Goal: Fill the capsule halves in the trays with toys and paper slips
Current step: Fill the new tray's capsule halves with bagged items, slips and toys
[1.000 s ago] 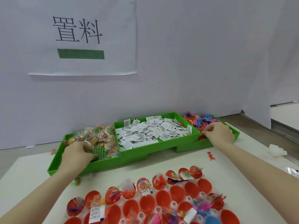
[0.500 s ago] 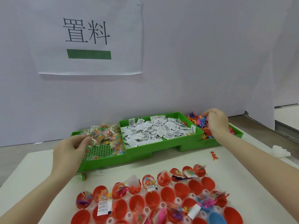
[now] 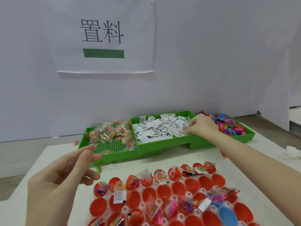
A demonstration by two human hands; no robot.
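Risks, as judged from the present layout. The right hand (image 3: pixel 201 126) reaches into the middle green bin (image 3: pixel 162 145), its fingers curled down onto the heap of paper slips (image 3: pixel 160 128); whether a slip is actually pinched cannot be told, since the fingertips are buried in the pile. The slips lie overlapping and loose, so a pinch may lift several at once or none. The left hand (image 3: pixel 65 180) hovers above the table between the bins and the capsule tray, fingers loosely spread and slightly bent, nothing visible in its grasp. A careless pass over the tray could knock out slips that already stick up above the rims of filled halves.

Containers and contents:
- Left green bin (image 3: pixel 91 133): clear packets of small coloured beads (image 3: pixel 112 132), heaped at the back; perforated floor bare at the front.
- Middle green bin: white printed paper slips, fairly full.
- Right green bin (image 3: pixel 250 136): flat coloured plastic toys (image 3: pixel 228 123), piled.
- Capsule tray (image 3: pixel 189 194): red capsule halves (image 3: pixel 162 190) and one blue half (image 3: pixel 227 215), open side up. The far row and scattered others hold packets, toys and slips; many in the middle stand empty.
- Strays on the table: a bead packet (image 3: pixel 98 168) near the left bin's front, a red toy (image 3: pixel 224 154) beyond the right forearm.
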